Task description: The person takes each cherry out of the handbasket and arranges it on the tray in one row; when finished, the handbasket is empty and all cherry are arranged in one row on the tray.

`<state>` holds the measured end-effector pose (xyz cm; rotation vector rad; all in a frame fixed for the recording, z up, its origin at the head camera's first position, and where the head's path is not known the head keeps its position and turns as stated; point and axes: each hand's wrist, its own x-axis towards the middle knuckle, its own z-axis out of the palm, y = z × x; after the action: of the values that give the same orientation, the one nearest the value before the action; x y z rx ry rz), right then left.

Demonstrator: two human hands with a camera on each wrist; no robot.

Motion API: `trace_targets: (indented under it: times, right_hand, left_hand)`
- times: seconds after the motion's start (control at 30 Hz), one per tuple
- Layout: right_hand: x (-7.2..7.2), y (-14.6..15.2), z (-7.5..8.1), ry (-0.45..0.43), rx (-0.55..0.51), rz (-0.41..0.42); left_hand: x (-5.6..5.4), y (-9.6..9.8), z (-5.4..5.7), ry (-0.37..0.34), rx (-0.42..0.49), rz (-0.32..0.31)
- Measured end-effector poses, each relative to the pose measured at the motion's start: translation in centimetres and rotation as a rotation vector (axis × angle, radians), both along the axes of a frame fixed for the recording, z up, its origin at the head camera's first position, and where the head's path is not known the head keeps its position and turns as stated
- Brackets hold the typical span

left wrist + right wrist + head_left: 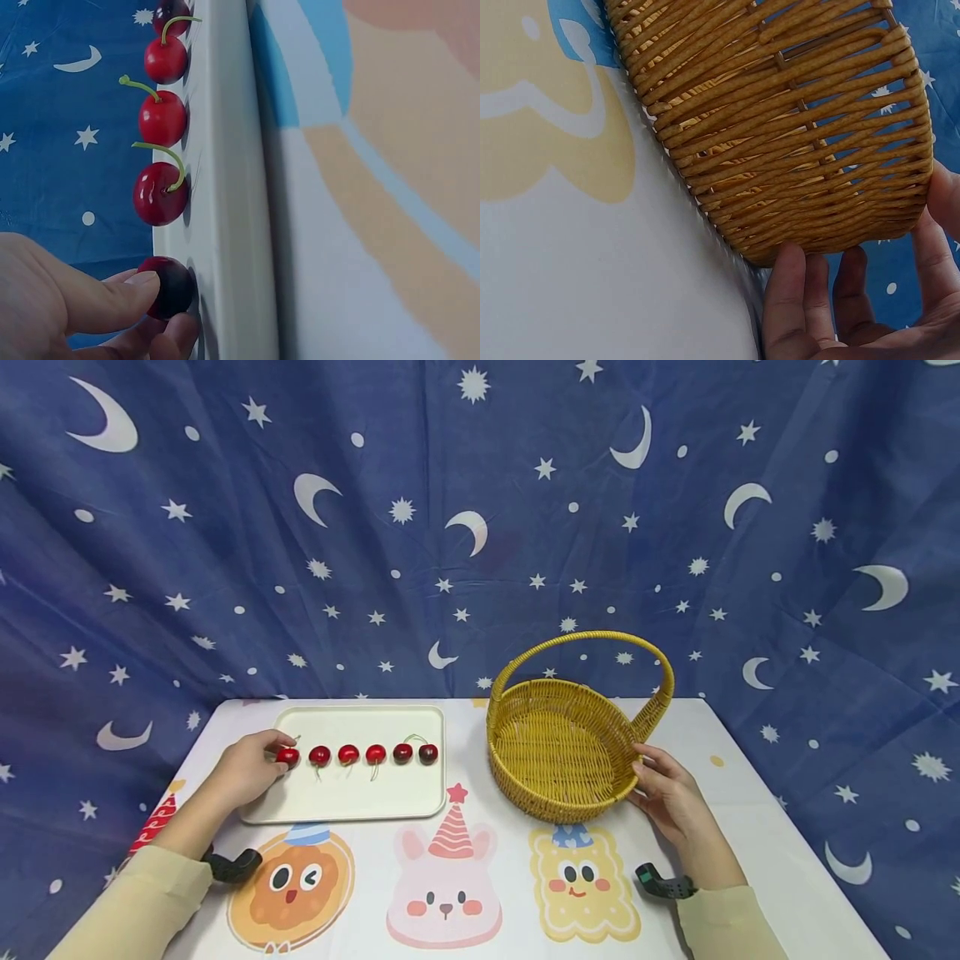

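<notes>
In the head view, a row of red cherries (348, 754) crosses a cream tray (352, 807), some with stems showing. My left hand (251, 768) is at the left end of the row. The left wrist view shows its thumb and fingers pinching a dark red cherry (171, 288), which is low against the tray surface. A yellow-brown wicker basket (558, 802) with a tall arched handle (581, 637) stands upright on the right. My right hand (671, 793) holds the basket's right side, with fingertips at the rim and against the outer woven wall (802, 150).
Both tray and basket stand on a white tablecloth (465, 935) printed with cartoon figures. A blue curtain (420, 460) with moons and stars hangs behind and at the sides. The basket's handle rises above its opening. White cloth shows between the tray and the basket.
</notes>
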<state>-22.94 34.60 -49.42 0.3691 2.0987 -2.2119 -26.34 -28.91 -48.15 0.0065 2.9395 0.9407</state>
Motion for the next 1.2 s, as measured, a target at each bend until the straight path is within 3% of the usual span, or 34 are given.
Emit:
trace_targets:
  times: [0.47, 0.87, 1.07, 1.13, 1.2]
  right_hand:
    - [0.0, 0.0, -0.3, 0.014, -0.015, 0.002]
    - [-0.4, 0.1, -0.3, 0.026, -0.029, 0.044]
    - [-0.3, 1.0, 0.3, 0.004, 0.007, 0.095]
    - [-0.1, 1.1, 0.6, 0.006, 0.066, 0.120]
    - [0.3, 1.1, 1.1, 0.013, 0.203, 0.148]
  left_hand:
    - [0.1, -0.3, 0.5, -0.028, -0.022, -0.008]
    - [0.8, -0.9, 1.1, 0.039, -0.033, 0.012]
    - [1.7, 0.3, 2.2, 0.159, -0.039, 0.057]
    - [2.3, 1.1, 2.8, 0.223, -0.040, 0.076]
    - [2.9, 2.0, 3.4, 0.298, -0.043, 0.086]
